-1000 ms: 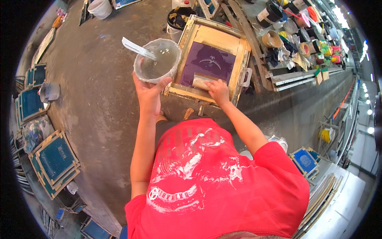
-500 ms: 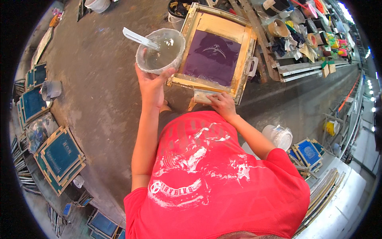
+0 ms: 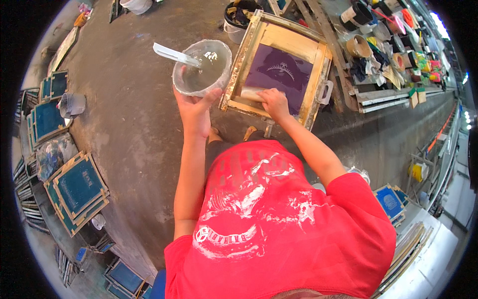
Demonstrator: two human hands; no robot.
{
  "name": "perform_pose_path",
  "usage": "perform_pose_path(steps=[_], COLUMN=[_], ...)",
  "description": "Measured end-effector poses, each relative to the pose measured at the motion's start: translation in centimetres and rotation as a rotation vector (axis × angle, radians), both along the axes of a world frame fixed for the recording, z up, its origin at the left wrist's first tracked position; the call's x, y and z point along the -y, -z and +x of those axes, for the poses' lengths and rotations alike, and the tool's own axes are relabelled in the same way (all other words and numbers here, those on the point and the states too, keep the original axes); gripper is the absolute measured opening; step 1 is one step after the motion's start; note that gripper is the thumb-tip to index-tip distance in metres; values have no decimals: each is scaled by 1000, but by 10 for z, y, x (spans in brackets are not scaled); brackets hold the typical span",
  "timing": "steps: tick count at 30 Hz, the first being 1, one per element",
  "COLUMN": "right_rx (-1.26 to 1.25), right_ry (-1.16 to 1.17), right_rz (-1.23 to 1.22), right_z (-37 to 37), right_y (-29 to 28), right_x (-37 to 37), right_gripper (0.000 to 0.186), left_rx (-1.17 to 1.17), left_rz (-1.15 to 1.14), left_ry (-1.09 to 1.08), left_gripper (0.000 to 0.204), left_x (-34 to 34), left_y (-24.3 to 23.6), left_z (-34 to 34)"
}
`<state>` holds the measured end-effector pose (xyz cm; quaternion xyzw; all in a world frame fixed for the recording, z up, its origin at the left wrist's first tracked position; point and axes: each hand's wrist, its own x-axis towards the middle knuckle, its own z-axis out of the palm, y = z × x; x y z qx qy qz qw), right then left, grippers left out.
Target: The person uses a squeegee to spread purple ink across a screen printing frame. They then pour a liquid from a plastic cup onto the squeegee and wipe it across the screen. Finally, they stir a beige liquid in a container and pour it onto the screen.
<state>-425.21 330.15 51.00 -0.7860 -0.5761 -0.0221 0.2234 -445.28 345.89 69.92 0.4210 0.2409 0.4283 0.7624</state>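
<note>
My left hand (image 3: 195, 114) is closed around a round, pale, crusty-rimmed plastic tub (image 3: 227, 74), holding it up from below and the side. Cloudy greyish liquid (image 3: 205, 75) lies in the tub, and a white flat stirring stick (image 3: 169, 52) leans out over its left rim. In front of me a wooden-framed printing screen (image 3: 241, 60) lies tilted, with a dark purple middle (image 3: 301, 74) bearing a pale curved design. My right hand (image 3: 275, 105) grips a pale squeegee (image 3: 253, 93) over the screen's near part. The squeegee's edge is hidden, so contact cannot be made out.
A bucket (image 3: 234, 34) with dark contents stands behind the screen. Tubs, rags and bottles crowd the right back, including a tan tub (image 3: 357, 46). Framed blue-green screens (image 3: 79, 187) lean at the left, near a translucent bucket (image 3: 72, 105).
My right hand has carried the squeegee from the screen's near edge forward and up over the purple area. The left hand still holds the tub. The whole view has shifted slightly.
</note>
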Motion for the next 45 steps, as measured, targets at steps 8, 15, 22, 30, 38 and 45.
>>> perform_pose_path(steps=[8,15,22,30,38,45], right_rx=[-17,6,38,-136,-505,-1066], right_ry=[-144,-273,-261,34,101,-4], right_rz=[-55,-98,-138,-216,-430,-830], right_z=[5,16,58,65,106,150], right_y=[-8,4,-5,-28,3,52], right_x=[-31,-37,36,75,-2,-22], right_gripper=[34,26,29,37,48,51], left_rx=[-31,-47,-21,-114,-278,-283], left_rz=[-12,8,-13,-143,-99,-256], left_ry=[-3,52,141,284,224,254], left_gripper=[97,102,95,94,92,94], left_x=[-4,-9,-5,-6,10,37], left_y=[-1,11,15,41,136,157], left_z=[-14,-16,-11,-20,-42,-55])
